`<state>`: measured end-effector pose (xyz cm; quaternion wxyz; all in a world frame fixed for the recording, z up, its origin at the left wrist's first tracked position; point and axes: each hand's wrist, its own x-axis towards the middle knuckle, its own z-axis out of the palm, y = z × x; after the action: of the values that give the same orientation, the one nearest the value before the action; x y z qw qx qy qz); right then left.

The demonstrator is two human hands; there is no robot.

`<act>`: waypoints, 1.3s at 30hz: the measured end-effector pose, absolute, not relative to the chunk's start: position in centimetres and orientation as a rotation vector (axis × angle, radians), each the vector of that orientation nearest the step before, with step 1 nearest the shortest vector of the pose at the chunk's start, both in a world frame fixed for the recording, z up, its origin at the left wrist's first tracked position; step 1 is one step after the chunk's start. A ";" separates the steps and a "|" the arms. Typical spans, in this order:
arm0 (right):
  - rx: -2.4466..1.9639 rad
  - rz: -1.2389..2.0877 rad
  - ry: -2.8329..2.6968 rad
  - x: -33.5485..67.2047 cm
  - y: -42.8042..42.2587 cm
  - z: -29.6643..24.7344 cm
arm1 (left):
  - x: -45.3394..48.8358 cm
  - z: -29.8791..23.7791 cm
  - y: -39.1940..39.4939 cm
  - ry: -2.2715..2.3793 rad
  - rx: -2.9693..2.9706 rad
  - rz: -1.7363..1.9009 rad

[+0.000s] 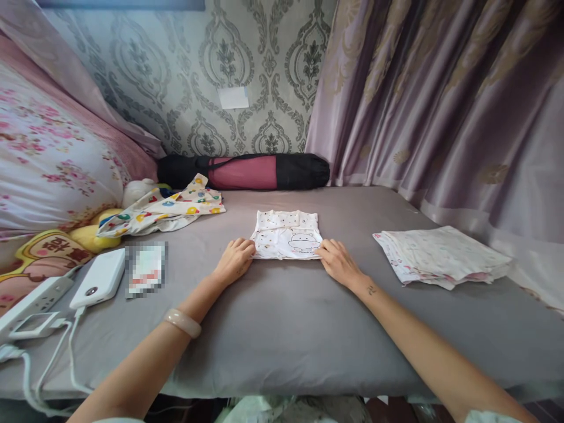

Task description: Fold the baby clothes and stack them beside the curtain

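A folded white garment (pixel 286 236) lies flat on the grey sheet, with small brown prints and a cartoon animal on its front right part. My left hand (pixel 237 257) pinches its near left corner, fingers closed on the cloth. On the opposite side, my right hand (pixel 338 259) grips the near right corner the same way. The garment's near edge runs straight between both hands. To the right rests a stack of folded cloths (pixel 445 255), pale with faint prints. A crumpled cloth with colourful prints (pixel 176 208) sits at the back left.
At the left are a white power bank (pixel 99 279), a power strip (pixel 35 302) with cables, a blurred-out item (pixel 146 269) and yellow plush cushions (pixel 53 249). A black and maroon roll bag (pixel 247 171) lies along the wall. Curtains (pixel 418 94) hang at the right.
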<state>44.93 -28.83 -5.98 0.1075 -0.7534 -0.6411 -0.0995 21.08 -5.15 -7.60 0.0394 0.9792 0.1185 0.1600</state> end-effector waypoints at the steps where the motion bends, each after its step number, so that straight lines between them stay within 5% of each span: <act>1: -2.171 -0.284 -1.922 45.2 -28.9 -6.0 | 21.0 -7.5 -5.1 0.310 3.007 0.475; 7: -1.971 0.048 -1.985 47.6 -29.2 -6.8 | 20.9 -7.3 -4.2 0.139 2.949 0.298; 19: -1.890 0.165 -1.945 44.8 -34.7 -3.6 | 16.4 -3.6 -8.2 0.169 2.772 0.281; 29: -2.145 0.046 -1.054 45.5 -27.9 -4.7 | 23.3 -5.3 -7.2 0.903 2.217 0.738; 39: -2.531 -0.016 -0.847 47.2 -21.1 -5.3 | 29.7 -7.5 -4.1 1.205 2.337 0.712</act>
<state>47.18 -21.13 -5.30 0.2341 -0.9219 -0.3086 -0.0059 29.72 -4.14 -7.51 0.2070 0.8393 0.4328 0.2557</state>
